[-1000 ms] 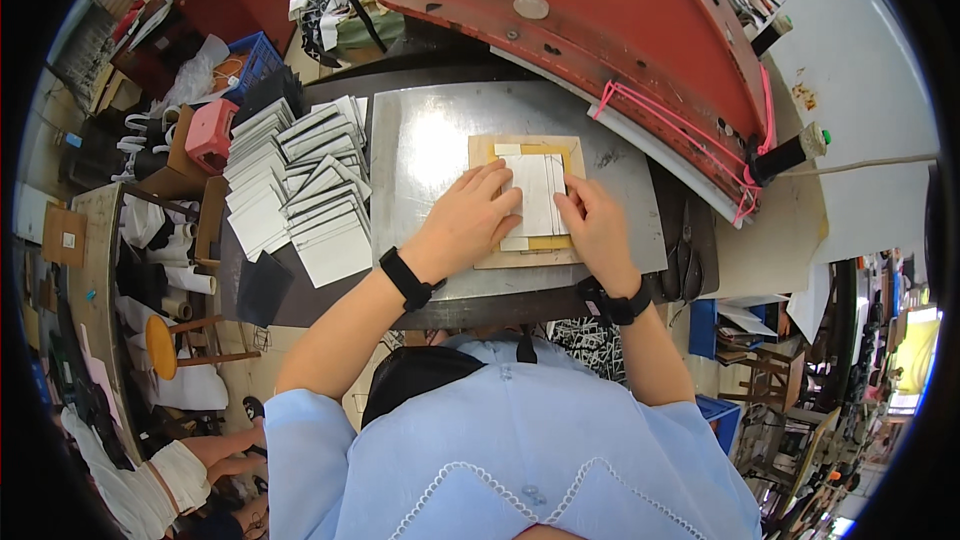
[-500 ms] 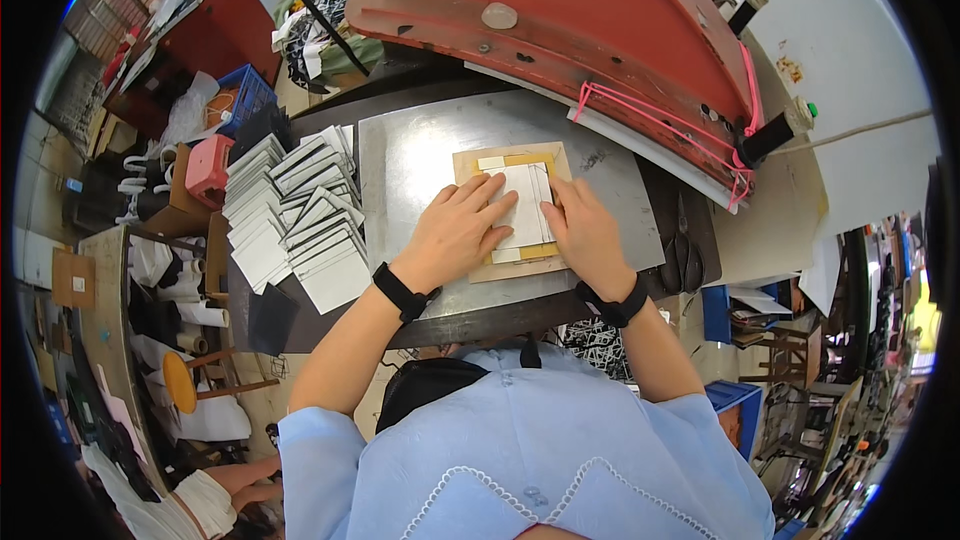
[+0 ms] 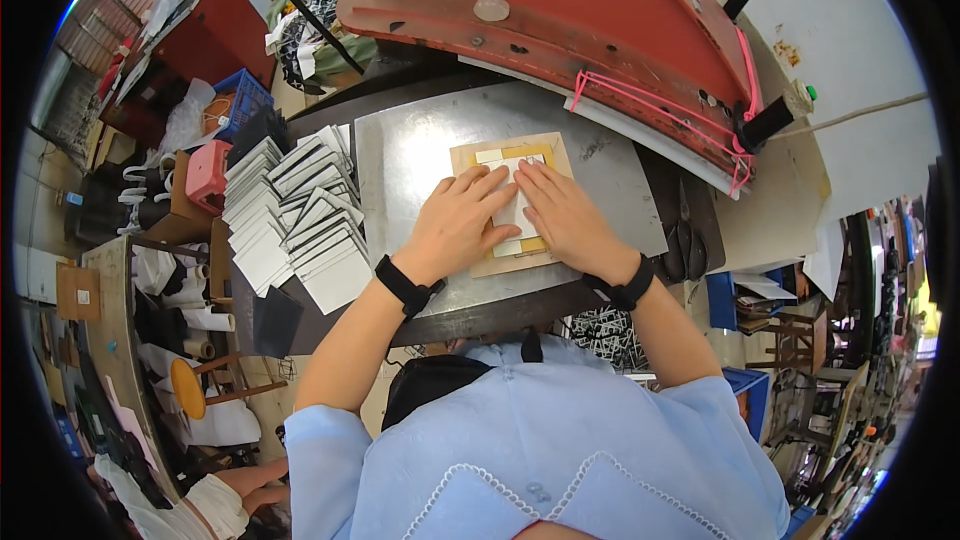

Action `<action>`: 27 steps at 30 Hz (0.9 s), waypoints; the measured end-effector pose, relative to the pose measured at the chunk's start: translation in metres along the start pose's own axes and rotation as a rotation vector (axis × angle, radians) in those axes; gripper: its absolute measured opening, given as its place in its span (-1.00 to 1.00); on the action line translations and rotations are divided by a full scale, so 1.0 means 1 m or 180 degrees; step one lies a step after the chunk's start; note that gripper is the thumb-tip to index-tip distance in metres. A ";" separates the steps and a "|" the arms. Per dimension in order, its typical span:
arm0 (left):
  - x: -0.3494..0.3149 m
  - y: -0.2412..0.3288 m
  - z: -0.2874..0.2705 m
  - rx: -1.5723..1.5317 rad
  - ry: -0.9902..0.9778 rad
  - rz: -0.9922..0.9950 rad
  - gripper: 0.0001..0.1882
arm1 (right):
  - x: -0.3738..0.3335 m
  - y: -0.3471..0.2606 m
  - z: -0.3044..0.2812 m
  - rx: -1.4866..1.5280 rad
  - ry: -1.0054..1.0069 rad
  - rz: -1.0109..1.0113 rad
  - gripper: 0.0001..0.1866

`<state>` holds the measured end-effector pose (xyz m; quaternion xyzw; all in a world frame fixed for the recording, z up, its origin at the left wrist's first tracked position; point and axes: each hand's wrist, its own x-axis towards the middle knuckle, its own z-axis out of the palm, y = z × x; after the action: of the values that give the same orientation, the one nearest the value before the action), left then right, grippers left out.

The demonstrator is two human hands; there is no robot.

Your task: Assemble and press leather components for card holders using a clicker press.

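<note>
Where left hand (image 3: pixel 462 224), right hand (image 3: pixel 574 219) rest: white rectangular sheet (image 3: pixel 512 217)
Grip: both released, flat
Left: white rectangular panels (image 3: pixel 328 273)

Saw only part of white card (image 3: pixel 514 214), otherwise covered by left hand (image 3: pixel 460 217) and right hand (image 3: pixel 575 217). Could see just edges of yellow sheet (image 3: pixel 522 152) beneath. Lost upper part of red machine (image 3: pixel 560 10) at top edge. Could not count overlapping cards in white pile (image 3: pixel 325 278). Saw co-worker (image 3: pixel 218 508) only in part, cut off at lower left. Could not make out small, blurred clutter (image 3: pixel 880 370) at far right.
</note>
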<state>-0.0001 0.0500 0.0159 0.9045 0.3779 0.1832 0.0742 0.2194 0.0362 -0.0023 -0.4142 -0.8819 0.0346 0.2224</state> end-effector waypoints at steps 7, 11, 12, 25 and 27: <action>0.006 0.002 -0.011 0.0125 -0.0170 -0.0067 -0.44 | -0.001 -0.011 -0.010 0.0053 0.0233 0.0048 -0.60; 0.003 0.003 -0.005 0.0104 -0.0110 -0.0079 -0.44 | -0.025 -0.027 -0.022 0.0073 0.0249 0.0029 -0.65; 0.003 0.002 -0.003 0.0107 -0.0076 -0.0068 -0.44 | -0.026 -0.030 -0.026 0.0006 0.0229 0.0006 -0.65; 0.009 0.000 -0.006 -0.0185 0.0108 0.0042 -0.50 | -0.020 -0.031 -0.032 -0.0096 0.0422 0.0044 -0.68; 0.006 0.002 -0.006 -0.0234 -0.0051 -0.0071 -0.43 | -0.021 -0.018 -0.025 0.0326 0.0712 0.0225 -0.71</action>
<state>0.0029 0.0530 0.0238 0.8984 0.3803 0.1888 0.1124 0.2291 0.0060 0.0172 -0.4344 -0.8335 0.0410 0.3388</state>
